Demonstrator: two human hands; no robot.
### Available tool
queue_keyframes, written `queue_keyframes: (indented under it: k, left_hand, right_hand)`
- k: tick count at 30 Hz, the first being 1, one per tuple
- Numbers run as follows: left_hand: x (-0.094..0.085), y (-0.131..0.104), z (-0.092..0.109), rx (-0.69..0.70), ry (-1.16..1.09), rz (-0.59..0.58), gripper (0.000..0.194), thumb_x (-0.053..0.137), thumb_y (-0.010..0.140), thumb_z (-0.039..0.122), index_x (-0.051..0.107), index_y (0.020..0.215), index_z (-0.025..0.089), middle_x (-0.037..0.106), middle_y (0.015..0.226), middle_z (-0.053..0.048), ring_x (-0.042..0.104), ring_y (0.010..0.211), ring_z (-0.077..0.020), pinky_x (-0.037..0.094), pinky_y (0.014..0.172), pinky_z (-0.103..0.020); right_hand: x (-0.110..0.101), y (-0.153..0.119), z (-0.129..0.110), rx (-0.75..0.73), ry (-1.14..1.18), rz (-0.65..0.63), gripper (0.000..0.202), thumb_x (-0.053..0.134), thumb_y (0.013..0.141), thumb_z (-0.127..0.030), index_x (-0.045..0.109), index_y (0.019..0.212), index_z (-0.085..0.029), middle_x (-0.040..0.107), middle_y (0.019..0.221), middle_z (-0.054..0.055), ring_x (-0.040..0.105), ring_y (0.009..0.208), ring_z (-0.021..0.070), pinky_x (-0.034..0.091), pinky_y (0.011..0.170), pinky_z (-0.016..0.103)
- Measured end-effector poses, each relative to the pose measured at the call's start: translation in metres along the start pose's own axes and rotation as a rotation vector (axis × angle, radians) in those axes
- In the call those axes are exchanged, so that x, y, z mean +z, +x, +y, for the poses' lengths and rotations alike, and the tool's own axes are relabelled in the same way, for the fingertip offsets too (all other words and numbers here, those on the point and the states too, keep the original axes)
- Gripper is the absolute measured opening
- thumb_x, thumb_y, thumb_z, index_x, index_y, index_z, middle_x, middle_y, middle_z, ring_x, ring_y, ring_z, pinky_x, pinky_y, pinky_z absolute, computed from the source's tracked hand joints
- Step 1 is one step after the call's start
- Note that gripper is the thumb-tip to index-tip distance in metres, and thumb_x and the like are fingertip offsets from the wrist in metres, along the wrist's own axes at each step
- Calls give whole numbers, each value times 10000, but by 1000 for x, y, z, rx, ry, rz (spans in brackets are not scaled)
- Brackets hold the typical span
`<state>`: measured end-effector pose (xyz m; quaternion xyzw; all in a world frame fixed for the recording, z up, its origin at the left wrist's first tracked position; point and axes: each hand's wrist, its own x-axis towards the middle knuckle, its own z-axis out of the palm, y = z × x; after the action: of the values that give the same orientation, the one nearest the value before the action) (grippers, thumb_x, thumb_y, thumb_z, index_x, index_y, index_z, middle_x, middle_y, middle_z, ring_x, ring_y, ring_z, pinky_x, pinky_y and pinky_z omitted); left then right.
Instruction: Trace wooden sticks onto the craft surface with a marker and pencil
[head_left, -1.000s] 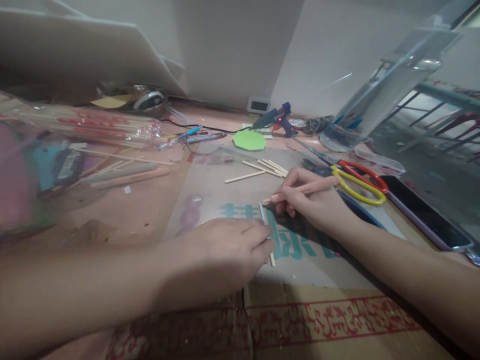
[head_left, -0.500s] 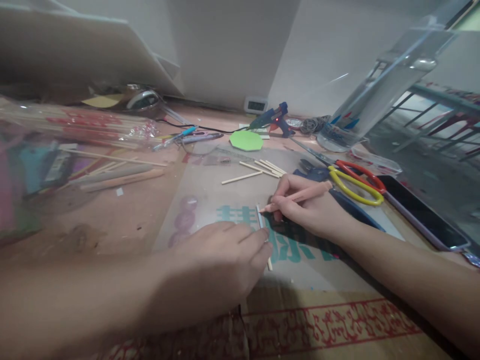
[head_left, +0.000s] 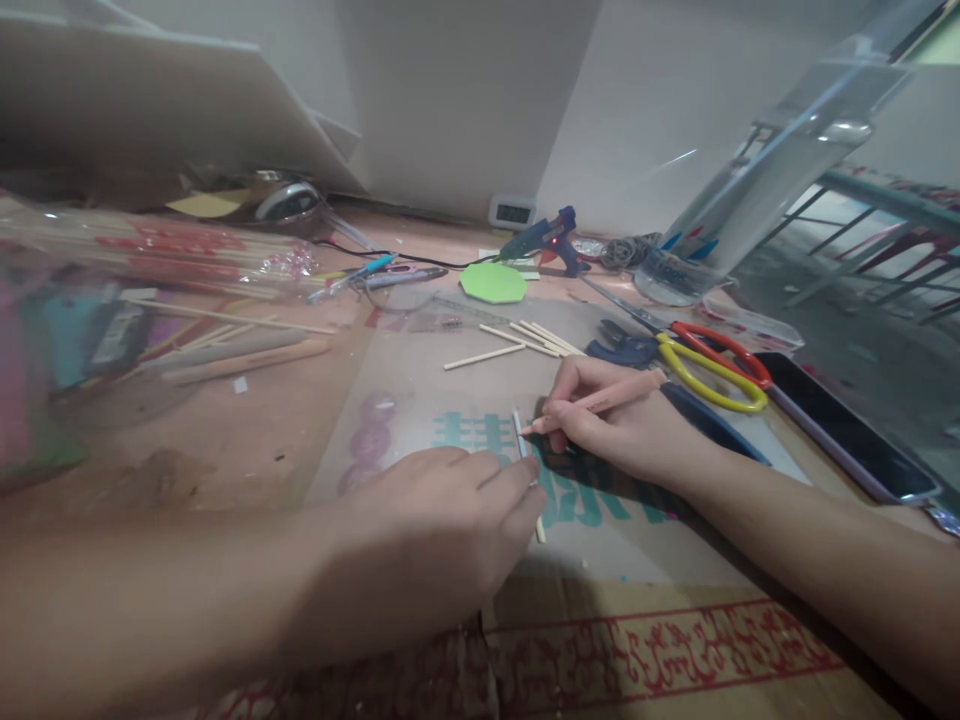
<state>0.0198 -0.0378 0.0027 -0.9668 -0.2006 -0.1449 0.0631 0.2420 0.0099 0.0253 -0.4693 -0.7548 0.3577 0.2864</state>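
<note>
The person's right hand (head_left: 611, 415) pinches a peach pen (head_left: 619, 391), its tip at a pale stick (head_left: 517, 424); the left hand (head_left: 450, 510) pinches that stick over a teal-lettered sheet (head_left: 420, 388). Beyond: loose sticks (head_left: 519, 341), scissors (head_left: 664, 327), glue gun (head_left: 551, 238).

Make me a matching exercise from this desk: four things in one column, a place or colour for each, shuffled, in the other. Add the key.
Things:
1. Pen
2. Scissors
3. Octagonal card
4. Phone

Places or colours:
A. Bright green
B. Black with a pale purple edge
C. In the right hand
D. Partly red, partly yellow

Pairs: 1-C, 2-D, 3-A, 4-B
</note>
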Motion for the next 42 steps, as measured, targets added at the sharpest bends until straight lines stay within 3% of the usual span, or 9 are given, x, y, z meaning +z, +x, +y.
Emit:
queue_keyframes:
  k: [6, 12, 19, 27, 32, 42]
  left_hand:
    - [0, 0, 2, -25, 15, -19, 236, 498, 937, 148, 694, 1068, 140, 755, 1097, -113, 658, 700, -232, 487, 539, -354]
    - [0, 1, 1, 5, 10, -42, 236, 478, 969, 159, 673, 1099, 137, 733, 1136, -128, 665, 756, -226, 505, 588, -349]
    - [0, -1, 2, -6, 45, -23, 249, 470, 957, 148, 682, 1085, 132, 749, 1116, -130, 669, 735, -233, 471, 548, -349]
    - [-1, -2, 3, 4, 63, 4, 335, 405, 962, 129, 693, 1131, 99, 763, 1126, -136, 686, 750, -232, 480, 533, -347]
    - [-1, -3, 5, -9, 88, -8, 352, 414, 953, 136, 685, 1173, 89, 764, 1138, -140, 688, 736, -242, 476, 517, -357]
    - [-3, -3, 5, 18, 113, -15, 340, 422, 961, 115, 677, 1182, 76, 760, 1153, -132, 685, 751, -236, 489, 534, -354]
  right_hand:
    - [1, 2, -1, 12, -18, 65, 123, 622, 841, -215, 586, 723, -213, 722, 637, 22, 707, 611, 159, 496, 501, 219]
    - [-2, -1, 1, 23, 20, -26, 129, 641, 810, -206, 572, 702, -223, 723, 615, 19, 715, 607, 182, 515, 514, 248]
    - [1, 0, 0, 34, 1, 49, 145, 632, 868, -253, 570, 741, -222, 724, 628, 27, 715, 613, 172, 510, 513, 236]
    - [0, -1, 2, -1, 21, -4, 145, 654, 838, -221, 579, 714, -215, 728, 631, 28, 712, 598, 181, 518, 514, 250]
    - [1, 0, 1, 3, 0, 59, 149, 652, 875, -249, 578, 749, -217, 731, 663, 37, 727, 639, 190, 520, 520, 253]
    - [2, 2, 0, -5, -28, 54, 142, 626, 890, -230, 574, 759, -211, 735, 673, 34, 769, 740, 191, 517, 519, 211]
